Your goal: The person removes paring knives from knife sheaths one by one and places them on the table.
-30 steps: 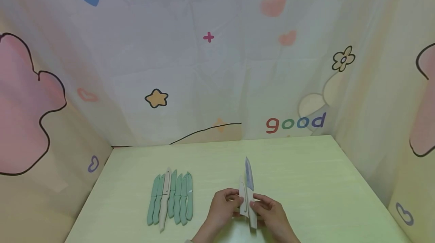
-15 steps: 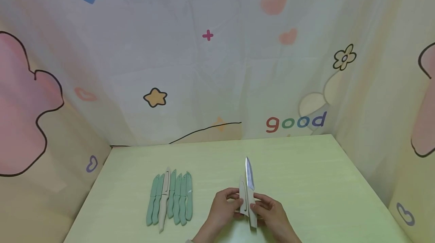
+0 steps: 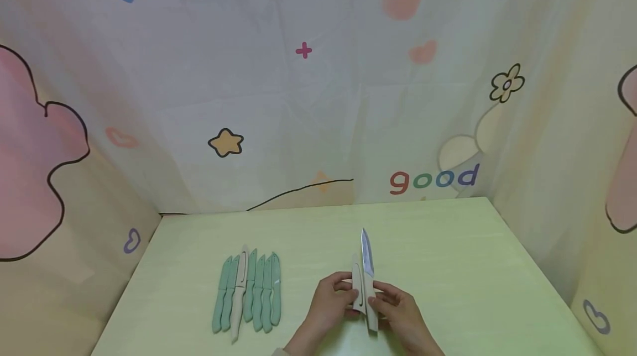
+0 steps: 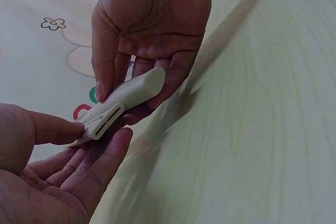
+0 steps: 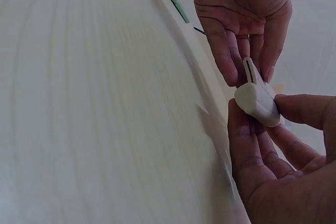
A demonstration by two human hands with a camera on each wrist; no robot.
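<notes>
My right hand (image 3: 400, 312) pinches the cream handle of a kitchen knife (image 3: 367, 256), thumb on the near side. Its bare steel blade points away toward the back of the table. Just left of it, a cream blade sheath (image 3: 357, 289) is pinched by my left hand (image 3: 329, 302). Sheath and handle lie side by side, very close together, and the blade is outside the sheath. In the left wrist view the sheath's slotted mouth (image 4: 107, 122) faces the camera beside the handle (image 4: 137, 88). From the right wrist, the handle's butt end (image 5: 245, 97) shows below the sheath (image 5: 249, 71).
On the left of the pale green table (image 3: 448, 267) lies a row of several green knives (image 3: 251, 289) in sheaths. Among them is a longer cream sheathed knife (image 3: 238, 300). A printed curtain (image 3: 298, 124) stands behind the table and along its sides.
Both hands keep the same hold on the knife and the sheath. Only a slight shift of the head view shows.
</notes>
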